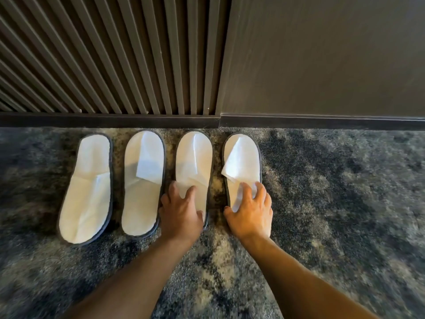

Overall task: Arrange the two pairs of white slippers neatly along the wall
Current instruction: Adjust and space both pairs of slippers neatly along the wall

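While four slippers lie toe-first on the carpet (pixel 345 180) at the wall (pixel 322 65), a person squares up the right-hand pair: left hand (pixel 180 209) spread flat on the third slipper (pixel 193 157), right hand (pixel 250 211) on the fourth slipper (pixel 243 155), neither clenched. Next, seemingly, straightening the tilted first slipper (pixel 86 187); the second slipper (pixel 142 180) sits nearly square.

White slippers (pixel 143 180) w/ grey trim, mottled blue-grey carpet (pixel 333 192), dark brown slatted wall (pixel 115 54).
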